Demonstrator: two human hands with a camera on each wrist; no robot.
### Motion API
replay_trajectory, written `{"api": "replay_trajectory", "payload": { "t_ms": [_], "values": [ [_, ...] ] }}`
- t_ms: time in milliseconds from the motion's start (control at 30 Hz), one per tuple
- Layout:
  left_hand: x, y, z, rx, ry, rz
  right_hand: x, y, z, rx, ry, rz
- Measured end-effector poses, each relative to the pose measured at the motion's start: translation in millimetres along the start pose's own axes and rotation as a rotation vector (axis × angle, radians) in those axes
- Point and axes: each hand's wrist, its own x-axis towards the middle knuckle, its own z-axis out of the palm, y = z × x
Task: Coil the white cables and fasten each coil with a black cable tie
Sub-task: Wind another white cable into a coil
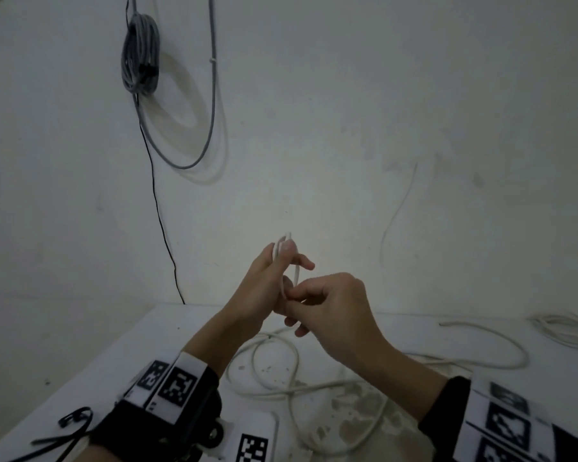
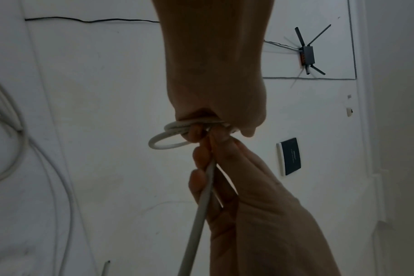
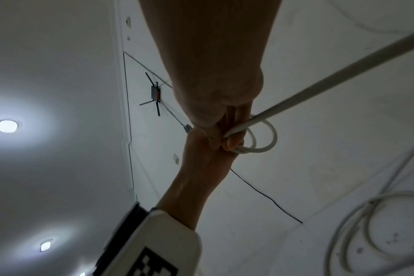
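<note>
Holding a small coil of white cable [image 1: 283, 251] above the table [image 1: 121, 355], the left hand [image 1: 264, 281] has its fingers and thumb curled round the loops. The right hand [image 1: 334, 311] pinches the same cable just beside the left hand, touching it. Loose cable trails down onto the table between the forearms. Black cable ties [image 1: 64, 431] lie at the near left edge. A second white coil [image 1: 564, 328] rests toward the far right edge.
</note>
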Motion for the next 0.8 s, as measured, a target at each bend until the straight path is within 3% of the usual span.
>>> {"api": "replay_trajectory", "payload": {
  "t_ms": [167, 233, 333, 400, 467, 533, 700, 800],
  "values": [
    [2, -10, 2, -0.038, 0.026, -0.007, -10, 19, 7, -0.175, -0.029, -0.228],
    [4, -8, 4, -0.123, 0.051, -0.002, -14, 28, 9, -0.315, -0.117, -0.269],
    [12, -2, -3, -0.447, 0.08, -0.014, -27, 44, 7, -0.362, -0.379, -0.188],
    [15, 1, -14, -0.718, 0.045, -0.022, -38, 55, 3, -0.346, -0.43, -0.151],
    [15, 0, -29, -0.988, -0.109, -0.066, -40, 65, -10, -0.343, -0.353, -0.138],
    [10, -2, -42, -1.18, -0.397, -0.105, -38, 73, -31, -0.368, -0.344, -0.111],
    [-6, -4, -55, -1.061, -0.627, -0.163, -23, 73, -79, -0.54, -0.457, 0.028],
    [-11, -5, -49, -1.025, -0.68, -0.227, -16, 52, -81, -0.288, -0.412, 0.156]
  ]
}}
